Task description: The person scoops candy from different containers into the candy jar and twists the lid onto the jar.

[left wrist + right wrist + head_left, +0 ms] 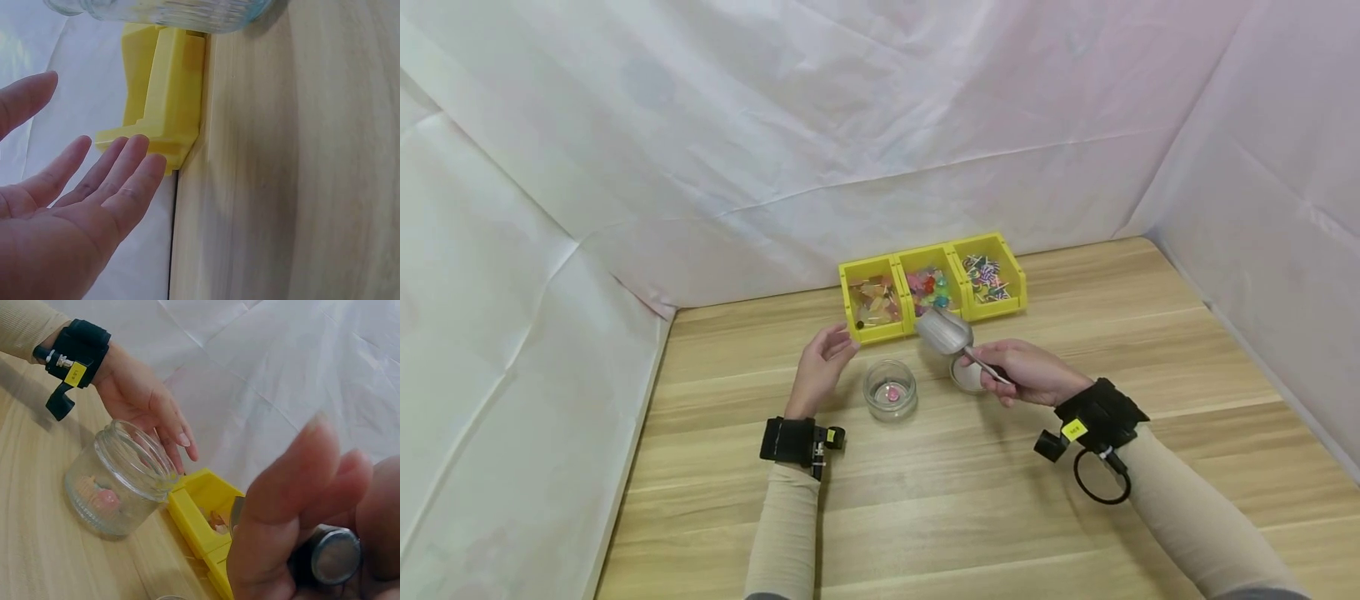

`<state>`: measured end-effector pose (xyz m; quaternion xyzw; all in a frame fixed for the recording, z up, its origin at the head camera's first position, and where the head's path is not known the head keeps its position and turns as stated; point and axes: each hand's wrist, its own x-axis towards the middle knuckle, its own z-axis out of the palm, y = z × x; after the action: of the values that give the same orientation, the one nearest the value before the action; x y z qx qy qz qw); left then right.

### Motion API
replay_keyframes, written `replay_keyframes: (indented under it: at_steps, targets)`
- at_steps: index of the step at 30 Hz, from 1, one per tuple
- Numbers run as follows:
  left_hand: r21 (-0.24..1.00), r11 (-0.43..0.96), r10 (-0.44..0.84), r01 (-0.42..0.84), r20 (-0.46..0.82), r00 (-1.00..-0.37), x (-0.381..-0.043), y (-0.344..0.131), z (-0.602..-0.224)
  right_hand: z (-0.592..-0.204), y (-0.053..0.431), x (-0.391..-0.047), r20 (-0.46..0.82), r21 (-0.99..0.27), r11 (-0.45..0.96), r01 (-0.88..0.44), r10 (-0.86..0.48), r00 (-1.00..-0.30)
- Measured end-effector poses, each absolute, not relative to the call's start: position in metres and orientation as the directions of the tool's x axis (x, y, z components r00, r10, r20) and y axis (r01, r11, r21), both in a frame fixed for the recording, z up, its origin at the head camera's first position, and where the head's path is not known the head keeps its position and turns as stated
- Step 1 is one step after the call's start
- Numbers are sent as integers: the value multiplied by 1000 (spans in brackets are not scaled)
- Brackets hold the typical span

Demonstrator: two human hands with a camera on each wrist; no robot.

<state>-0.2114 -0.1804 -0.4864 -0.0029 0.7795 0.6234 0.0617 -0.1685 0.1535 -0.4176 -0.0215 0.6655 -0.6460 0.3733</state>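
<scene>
- Right grip (1028, 372) curls round the scoop (946, 332) handle, its bowl toward ten o'clock; holding it raised perhaps keeps the bowl off the table (910, 500);
- Left grip (820, 371) holds nothing, fingers loose; it hangs at ten o'clock from the jar (870, 393), perhaps close enough to steady it;
- Bins (882, 332) stand joined at one o'clock from the jar, likely keeping sorts apart;
- Scoop looks grey, metallic; its load, I cannot tell;
- Jar is clear, lidless; a pink sweet (892, 395) lies inside.
</scene>
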Motion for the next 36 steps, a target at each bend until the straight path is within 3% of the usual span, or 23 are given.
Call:
replay_keyframes:
  at_steps: [36]
  targets:
    - [961, 245, 13, -129, -136, -991, -237, -172, -501, -430, 148, -189, -485, -867, 139, 479, -454, -747]
